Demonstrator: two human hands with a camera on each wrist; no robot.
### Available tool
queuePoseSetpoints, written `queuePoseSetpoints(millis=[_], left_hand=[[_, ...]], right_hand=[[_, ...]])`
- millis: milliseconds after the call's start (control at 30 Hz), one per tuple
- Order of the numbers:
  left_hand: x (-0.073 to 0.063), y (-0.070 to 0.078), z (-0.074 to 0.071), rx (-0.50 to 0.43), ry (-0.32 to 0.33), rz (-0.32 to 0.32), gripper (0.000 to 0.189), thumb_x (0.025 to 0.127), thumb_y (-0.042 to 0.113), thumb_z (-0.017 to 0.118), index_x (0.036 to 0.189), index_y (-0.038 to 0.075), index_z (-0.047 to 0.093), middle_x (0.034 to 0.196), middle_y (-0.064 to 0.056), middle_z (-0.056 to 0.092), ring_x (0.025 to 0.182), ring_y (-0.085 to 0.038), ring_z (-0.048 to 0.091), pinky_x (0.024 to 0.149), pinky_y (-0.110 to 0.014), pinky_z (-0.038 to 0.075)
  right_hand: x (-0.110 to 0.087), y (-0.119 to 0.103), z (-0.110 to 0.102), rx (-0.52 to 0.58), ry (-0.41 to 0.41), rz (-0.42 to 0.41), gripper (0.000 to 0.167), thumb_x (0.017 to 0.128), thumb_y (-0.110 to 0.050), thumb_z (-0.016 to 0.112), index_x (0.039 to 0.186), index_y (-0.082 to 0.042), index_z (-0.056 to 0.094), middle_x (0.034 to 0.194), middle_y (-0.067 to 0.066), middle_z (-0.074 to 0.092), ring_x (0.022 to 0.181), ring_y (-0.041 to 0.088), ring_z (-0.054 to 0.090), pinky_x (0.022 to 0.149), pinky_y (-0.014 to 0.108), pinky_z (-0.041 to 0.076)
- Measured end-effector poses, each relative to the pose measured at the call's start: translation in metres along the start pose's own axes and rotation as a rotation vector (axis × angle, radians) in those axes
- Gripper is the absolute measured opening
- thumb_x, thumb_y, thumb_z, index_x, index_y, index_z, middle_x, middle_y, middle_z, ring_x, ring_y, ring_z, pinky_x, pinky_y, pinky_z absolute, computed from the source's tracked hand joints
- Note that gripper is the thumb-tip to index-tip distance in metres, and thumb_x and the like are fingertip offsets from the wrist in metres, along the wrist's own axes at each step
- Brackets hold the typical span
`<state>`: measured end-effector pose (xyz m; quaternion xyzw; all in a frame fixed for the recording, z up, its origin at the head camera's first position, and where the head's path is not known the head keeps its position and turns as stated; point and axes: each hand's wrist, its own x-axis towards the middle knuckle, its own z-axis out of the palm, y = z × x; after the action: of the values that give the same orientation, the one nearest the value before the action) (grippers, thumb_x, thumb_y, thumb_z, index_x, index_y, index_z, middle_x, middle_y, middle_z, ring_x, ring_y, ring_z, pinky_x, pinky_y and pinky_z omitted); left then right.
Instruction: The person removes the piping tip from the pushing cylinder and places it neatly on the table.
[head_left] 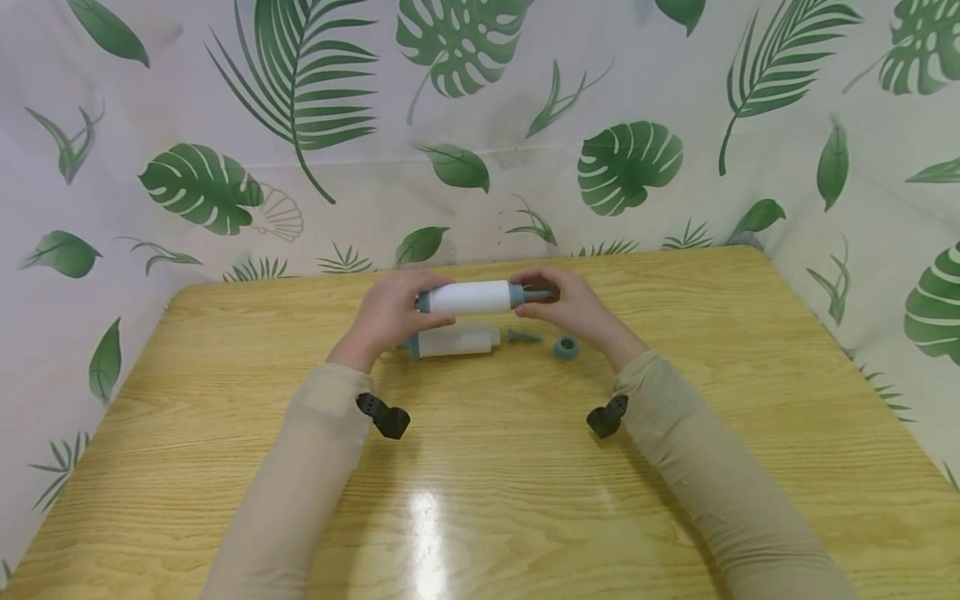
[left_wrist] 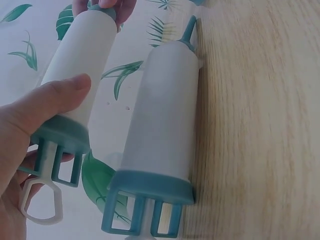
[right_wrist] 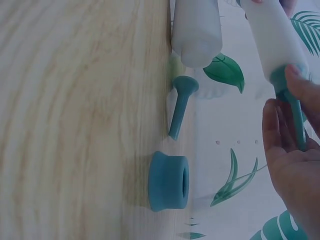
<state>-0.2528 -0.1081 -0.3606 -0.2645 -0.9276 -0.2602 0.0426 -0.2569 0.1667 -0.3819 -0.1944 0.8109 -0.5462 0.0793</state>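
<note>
Both hands hold a white tube-shaped piping syringe point(head_left: 471, 297) level above the table. My left hand point(head_left: 393, 312) grips its teal handle end, thumb along the white barrel, with a pale pull ring point(left_wrist: 42, 202) sticking out below. With thumb and fingers, my right hand point(head_left: 562, 302) holds the teal collar point(right_wrist: 281, 77) at the other end, where a slim teal nozzle point(right_wrist: 298, 122) points into the palm. A second white syringe point(head_left: 456, 340) lies on the table just below, its teal handle point(left_wrist: 150, 187) toward the left.
On the wooden table point(head_left: 495, 467), a loose teal nozzle point(head_left: 523, 336) lies right of the second syringe. Farther right is a teal ring-shaped collar point(head_left: 566, 347). A leaf-patterned wall covering point(head_left: 517, 167) rises behind the table's far edge. Each wrist wears a black camera.
</note>
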Motion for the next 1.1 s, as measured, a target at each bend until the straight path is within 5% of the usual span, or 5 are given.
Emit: queuePoseSetpoints(millis=[200, 333, 467, 900, 1100], left_hand=[[0.0009, -0.001, 0.0016, -0.002, 0.003, 0.01, 0.051, 0.078, 0.032, 0.08, 0.122, 0.014, 0.066, 0.122, -0.005, 0.063, 0.112, -0.023, 0.056, 0.092, -0.041, 0.045], [0.0014, -0.0013, 0.0021, -0.001, -0.003, 0.012, 0.051, 0.077, 0.032, 0.081, 0.122, 0.014, 0.066, 0.123, -0.005, 0.063, 0.113, -0.024, 0.056, 0.093, -0.041, 0.044], [0.0018, -0.0021, 0.0028, 0.004, -0.012, 0.013, 0.051, 0.077, 0.032, 0.081, 0.122, 0.014, 0.066, 0.123, -0.005, 0.063, 0.112, -0.023, 0.056, 0.093, -0.041, 0.044], [0.0018, -0.0033, 0.0049, -0.016, -0.022, -0.003, 0.051, 0.077, 0.033, 0.081, 0.123, 0.015, 0.066, 0.123, -0.004, 0.063, 0.112, -0.023, 0.056, 0.093, -0.041, 0.044], [0.0024, -0.0023, 0.0055, -0.027, -0.031, -0.017, 0.052, 0.077, 0.034, 0.08, 0.124, 0.017, 0.065, 0.125, -0.003, 0.062, 0.114, -0.023, 0.055, 0.094, -0.041, 0.044]], right_hand=[[0.0, 0.0016, -0.0019, 0.004, -0.028, 0.05, 0.053, 0.094, -0.029, 0.062, 0.136, 0.0, 0.047, 0.131, 0.017, 0.052, 0.113, 0.032, 0.056, 0.091, 0.041, 0.049], [0.0013, 0.0039, -0.0026, 0.044, -0.079, 0.093, 0.05, 0.1, -0.034, 0.049, 0.13, 0.006, 0.051, 0.115, 0.024, 0.06, 0.097, 0.033, 0.063, 0.084, 0.042, 0.053], [0.0016, 0.0057, -0.0024, 0.094, -0.119, 0.107, 0.041, 0.1, -0.028, 0.052, 0.12, 0.008, 0.056, 0.104, 0.024, 0.064, 0.091, 0.029, 0.066, 0.082, 0.042, 0.054], [-0.0015, 0.0056, -0.0035, 0.012, -0.083, 0.059, 0.05, 0.088, -0.015, 0.071, 0.131, -0.003, 0.048, 0.13, 0.016, 0.049, 0.116, 0.033, 0.051, 0.094, 0.044, 0.046], [-0.0018, 0.0036, -0.0053, 0.083, -0.125, 0.082, 0.051, 0.097, -0.025, 0.058, 0.136, 0.002, 0.043, 0.122, 0.023, 0.056, 0.105, 0.036, 0.06, 0.088, 0.045, 0.05]])
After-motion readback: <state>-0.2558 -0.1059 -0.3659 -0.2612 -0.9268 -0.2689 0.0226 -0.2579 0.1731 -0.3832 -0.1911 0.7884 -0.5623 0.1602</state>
